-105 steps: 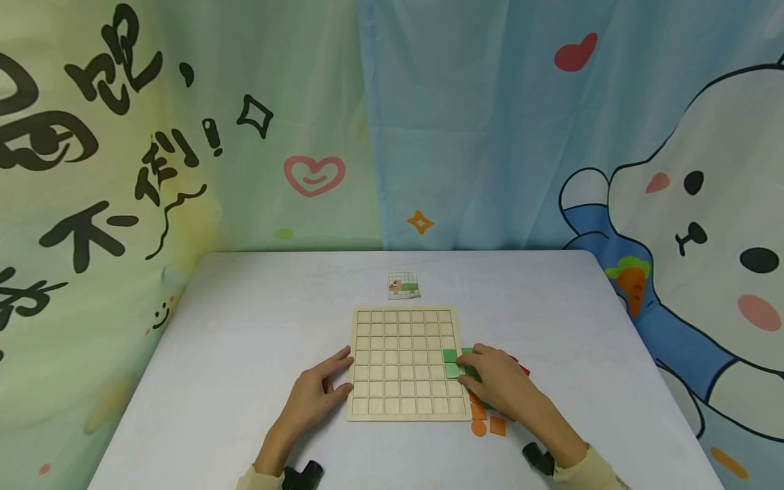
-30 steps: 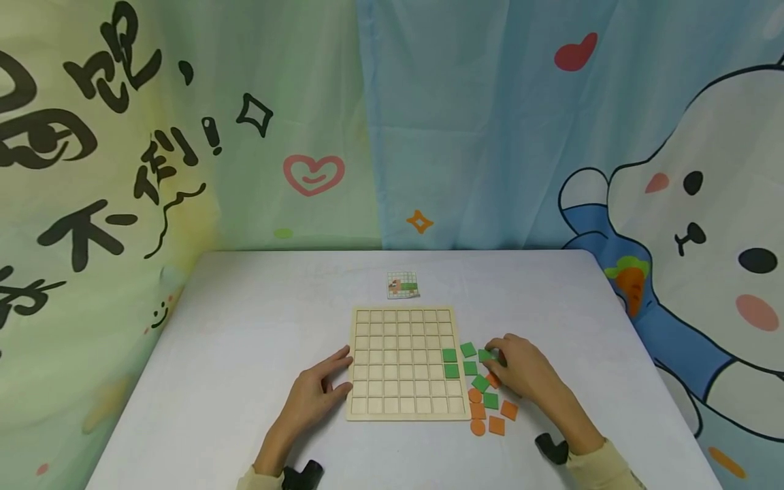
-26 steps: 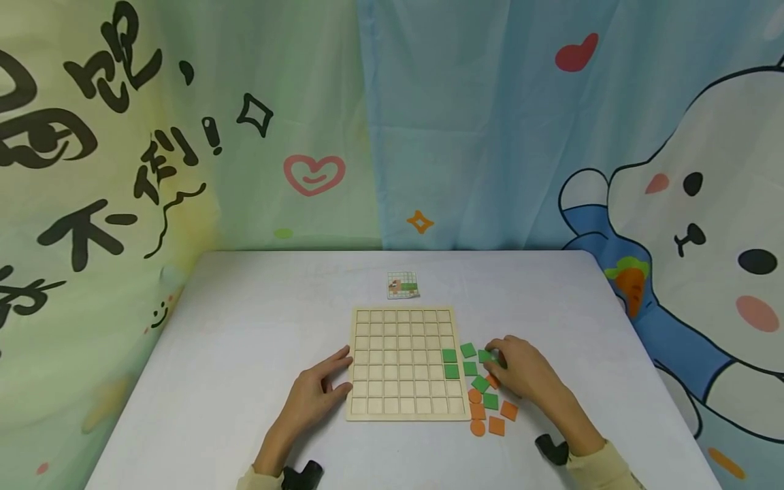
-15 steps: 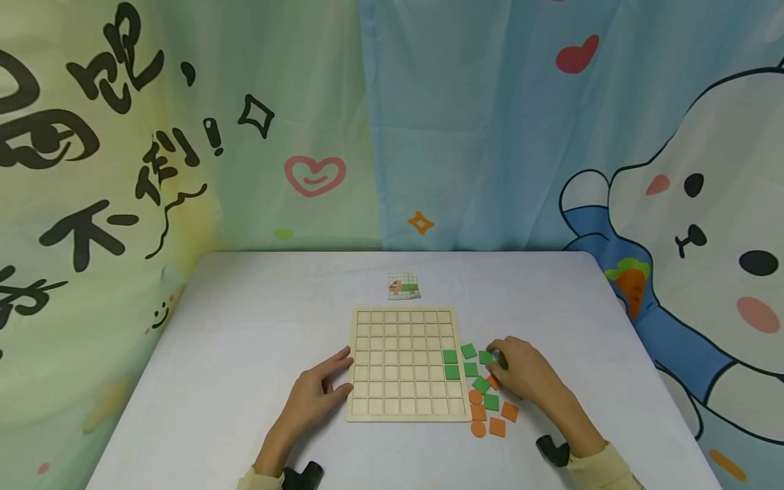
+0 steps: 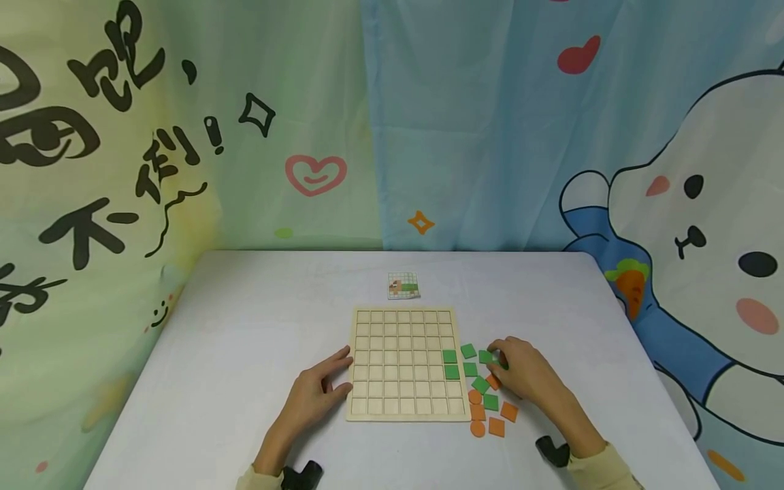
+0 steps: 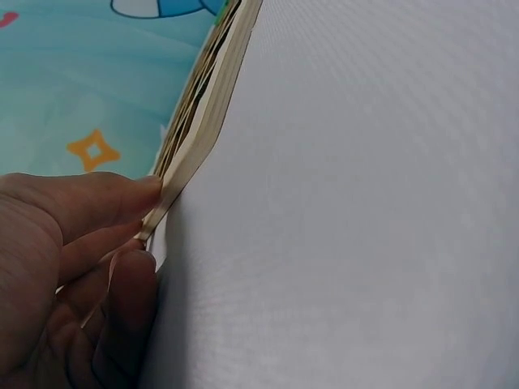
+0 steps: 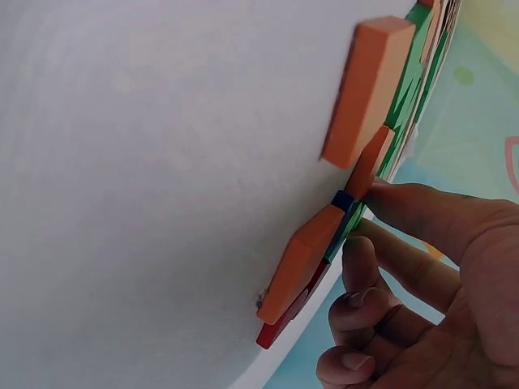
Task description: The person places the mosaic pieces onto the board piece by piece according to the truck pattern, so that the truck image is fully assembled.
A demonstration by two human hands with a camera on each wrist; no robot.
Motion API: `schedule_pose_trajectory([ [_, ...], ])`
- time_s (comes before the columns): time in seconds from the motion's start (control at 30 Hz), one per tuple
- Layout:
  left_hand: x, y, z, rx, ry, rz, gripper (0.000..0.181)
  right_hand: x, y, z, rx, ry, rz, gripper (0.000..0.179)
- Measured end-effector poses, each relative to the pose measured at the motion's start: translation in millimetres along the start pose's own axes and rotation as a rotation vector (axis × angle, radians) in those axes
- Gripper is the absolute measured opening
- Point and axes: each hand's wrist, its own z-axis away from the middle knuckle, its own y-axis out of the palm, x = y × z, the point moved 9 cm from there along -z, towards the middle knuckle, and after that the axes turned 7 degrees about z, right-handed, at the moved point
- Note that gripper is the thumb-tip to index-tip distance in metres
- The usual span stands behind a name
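Note:
A pale wooden grid board (image 5: 401,364) lies on the table, with two green square tiles (image 5: 450,364) in its rightmost column. At its left edge, the fingertips and thumb of my left hand (image 5: 315,395) touch the side, fingers loosely spread; the left wrist view shows the index fingertip on the rim. To the right of the board, my right hand (image 5: 527,367) is over the loose pieces. Its thumb and index finger pinch a green square tile (image 5: 484,356), partly hidden by the fingertips. In the right wrist view, the other fingers curl loosely.
Loose green tiles (image 5: 469,369), orange squares (image 5: 497,427) and orange discs (image 5: 477,428) lie beside the board. Red and blue pieces (image 7: 341,203) show under the right hand. A small picture card (image 5: 403,286) lies beyond the board on the white table (image 5: 275,292).
My right hand has moved right, from the green tile at the board's edge to the loose pieces, uncovering several of them. Over the last second both hands have stayed still.

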Motion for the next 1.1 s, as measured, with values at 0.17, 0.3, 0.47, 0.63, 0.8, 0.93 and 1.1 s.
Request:
schedule_pose_trajectory([
  [0.17,0.0,-0.1,0.0,-0.002,-0.002,-0.001,0.051,0.6,-1.3,1.2,-0.012,-0.007,0.012,0.03],
  [0.3,0.2,0.0,-0.2,-0.002,-0.003,0.002,0.051,2.0,-3.4,1.7,-0.018,-0.01,0.024,0.031],
  [0.47,0.4,-0.2,-0.3,-0.006,-0.002,0.001,0.051,6.2,-6.2,1.2,-0.016,-0.012,0.016,0.032],
  [0.63,0.8,0.1,-0.2,-0.002,0.002,0.007,0.051,14.0,-7.1,0.2,-0.01,-0.021,0.011,0.032],
  [0.8,1.6,1.3,-0.7,0.005,0.004,0.019,0.051,21.5,-7.5,-0.2,-0.012,-0.03,0.004,0.032],
  [0.93,0.8,0.4,-0.3,-0.005,-0.001,0.012,0.051,27.5,-9.3,-1.2,-0.02,-0.049,-0.004,0.032],
  [1.1,-0.4,-1.6,0.7,-0.013,-0.01,0.015,0.051,35.1,-9.0,-4.0,-0.026,-0.065,0.001,0.031],
])
